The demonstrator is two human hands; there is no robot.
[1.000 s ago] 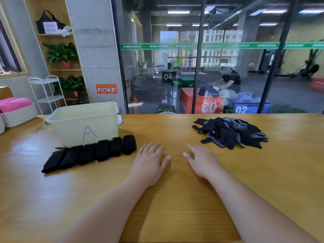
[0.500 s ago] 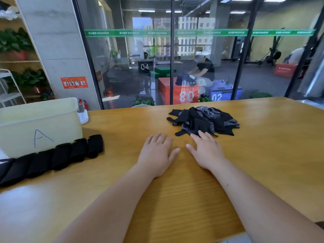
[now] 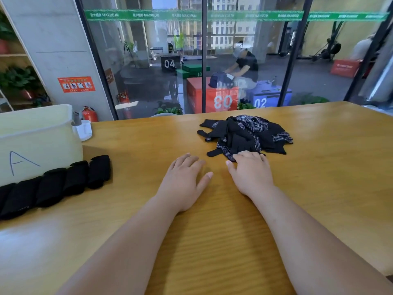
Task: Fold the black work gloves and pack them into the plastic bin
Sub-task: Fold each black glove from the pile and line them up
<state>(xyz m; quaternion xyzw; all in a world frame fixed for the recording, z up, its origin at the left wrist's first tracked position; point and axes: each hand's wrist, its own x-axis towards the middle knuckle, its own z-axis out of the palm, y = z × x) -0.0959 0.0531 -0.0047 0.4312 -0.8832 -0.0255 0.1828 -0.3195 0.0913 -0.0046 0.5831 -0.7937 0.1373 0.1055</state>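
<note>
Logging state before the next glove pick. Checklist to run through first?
1. right hand at the glove pile: ok, its fingertips touch the near edge, no grip visible.
2. left hand free: ok, it lies flat on the table.
3. One glove separable: cannot tell, the pile is tangled.
4. folded gloves packed: not ok, they lie in a row outside the bin.
5. Room in the bin: cannot tell, its inside is hidden.
</note>
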